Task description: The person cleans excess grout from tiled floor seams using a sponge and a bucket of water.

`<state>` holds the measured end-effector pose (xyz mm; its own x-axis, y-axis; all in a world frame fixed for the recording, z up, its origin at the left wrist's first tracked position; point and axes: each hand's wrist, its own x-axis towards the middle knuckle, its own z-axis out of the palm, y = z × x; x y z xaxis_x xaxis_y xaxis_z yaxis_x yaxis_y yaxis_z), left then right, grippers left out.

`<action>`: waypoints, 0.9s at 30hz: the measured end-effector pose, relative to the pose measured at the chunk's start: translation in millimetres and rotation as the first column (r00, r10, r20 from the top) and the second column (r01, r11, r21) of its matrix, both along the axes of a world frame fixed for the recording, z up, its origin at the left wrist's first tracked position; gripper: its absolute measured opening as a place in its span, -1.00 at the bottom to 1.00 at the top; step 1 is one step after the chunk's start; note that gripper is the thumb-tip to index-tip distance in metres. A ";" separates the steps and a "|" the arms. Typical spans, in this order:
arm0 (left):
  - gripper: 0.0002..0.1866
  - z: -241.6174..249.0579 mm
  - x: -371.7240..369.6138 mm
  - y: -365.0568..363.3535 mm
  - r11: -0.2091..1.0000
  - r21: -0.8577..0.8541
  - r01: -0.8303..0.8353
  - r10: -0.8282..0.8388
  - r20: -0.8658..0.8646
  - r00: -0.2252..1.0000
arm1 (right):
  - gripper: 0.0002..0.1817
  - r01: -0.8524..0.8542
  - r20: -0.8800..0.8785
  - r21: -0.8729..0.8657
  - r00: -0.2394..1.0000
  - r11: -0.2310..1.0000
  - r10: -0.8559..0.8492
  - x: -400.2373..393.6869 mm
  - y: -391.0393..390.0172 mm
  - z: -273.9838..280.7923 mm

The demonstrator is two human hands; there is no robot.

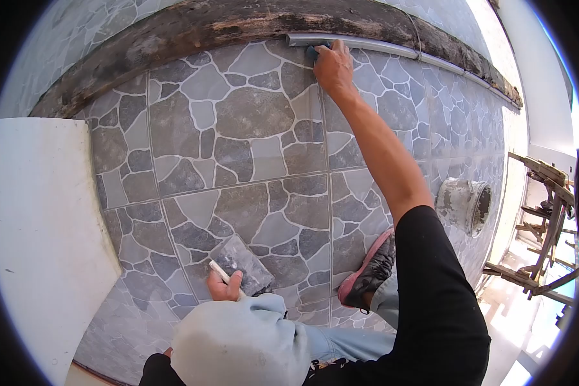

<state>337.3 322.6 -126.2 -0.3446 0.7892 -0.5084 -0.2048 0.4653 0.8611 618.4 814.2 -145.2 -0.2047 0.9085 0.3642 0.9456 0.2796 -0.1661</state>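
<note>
My right hand [334,66] reaches to the far side of the tiled floor [254,112], its fingers closed on a small dark blue object [312,53] beside a metal strip [392,48]. The strip runs along a long weathered wooden beam [251,22]. Near my bent knee, my left hand [225,285] is closed round a pale stick-like handle [219,270]. A grey, smeared rectangular plate [244,262] is right against that handle; how they join is unclear. My knee hides most of my left forearm.
A mortar-stained bucket [460,204] lies tilted at the right. My shoe [368,273] rests on the tiles near the middle. A white panel [45,238] borders the left side. Wooden trestles [540,225] stand at the far right. A wire loops round the beam.
</note>
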 end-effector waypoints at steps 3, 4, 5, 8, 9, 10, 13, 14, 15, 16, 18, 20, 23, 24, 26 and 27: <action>-0.63 -6.1 6.2 1.6 0.997 0.042 -0.072 0.073 -0.044 0.996 | -0.66 -0.114 -0.037 -0.053 0.993 0.992 0.112 6.8 -82.8 12.4; -0.63 -2.7 4.3 1.6 0.998 0.045 -0.049 0.051 -0.045 0.998 | -0.65 -0.181 -0.091 -0.102 0.981 0.978 0.172 12.6 -129.6 13.5; -0.64 -0.4 4.1 -0.1 0.999 0.045 -0.026 0.028 -0.045 0.999 | -0.62 -0.247 -0.120 -0.202 0.967 0.948 0.226 20.4 -175.7 19.1; -0.62 -4.7 8.1 -4.3 0.996 0.022 -0.085 0.086 -0.043 0.995 | -0.61 -0.374 -0.115 -0.292 0.927 0.880 0.356 26.9 -220.4 36.6; -0.62 -5.0 8.8 -5.7 0.996 0.022 -0.081 0.082 -0.041 0.996 | -0.61 -0.381 -0.115 -0.248 0.924 0.890 0.364 27.8 -201.3 32.5; -0.62 -1.9 8.4 -0.6 0.997 0.046 -0.068 0.070 -0.041 0.997 | -0.62 -0.384 -0.115 -0.200 0.923 0.901 0.368 25.3 -173.9 29.4; -0.63 5.0 6.9 11.2 0.998 0.060 -0.036 0.038 -0.028 0.999 | -0.63 -0.285 -0.056 -0.016 0.957 0.959 0.283 3.9 -42.0 13.0; -0.64 8.0 6.4 10.4 0.998 0.047 -0.031 0.031 -0.011 0.999 | -0.65 -0.259 -0.133 0.068 0.955 0.963 0.266 -6.9 -4.6 4.4; -0.64 9.0 3.8 5.8 0.999 0.028 -0.024 0.025 -0.019 1.000 | -0.65 -0.253 -0.145 0.052 0.955 0.966 0.258 -12.1 -9.9 -1.8; -0.64 6.0 1.1 3.8 1.000 0.009 0.004 -0.004 -0.045 0.999 | -0.66 -0.264 -0.181 0.044 0.946 0.963 0.268 -15.1 -14.1 -2.8; -0.63 5.3 0.1 3.2 0.998 -0.029 0.050 -0.053 -0.112 0.992 | -0.67 -0.348 -0.207 -0.062 0.921 0.936 0.329 -9.6 -52.4 7.5; -0.63 3.3 1.6 6.2 1.000 0.003 0.007 -0.006 -0.052 0.999 | -0.67 -0.507 -0.248 -0.260 0.858 0.822 0.450 5.7 -152.5 25.3; -0.62 -3.7 5.7 -2.5 0.997 0.034 -0.073 0.073 0.004 0.997 | -0.67 -0.623 -0.313 -0.632 0.749 0.460 0.585 50.5 -264.1 64.7; -0.61 -8.2 2.2 -7.0 0.999 0.009 -0.051 0.051 0.002 0.999 | -0.63 -0.601 -0.376 -0.714 0.762 0.359 0.526 68.1 -272.4 72.2; -0.61 -7.4 1.4 -7.4 1.000 -0.021 -0.002 0.003 0.019 1.000 | -0.63 -0.492 -0.411 -0.723 0.871 0.485 0.270 86.1 -261.0 85.8; -0.60 -4.6 2.6 -2.5 1.000 -0.020 -0.023 0.024 0.030 0.999 | -0.64 -0.372 -0.448 -0.727 0.894 0.577 0.012 94.5 -246.4 91.1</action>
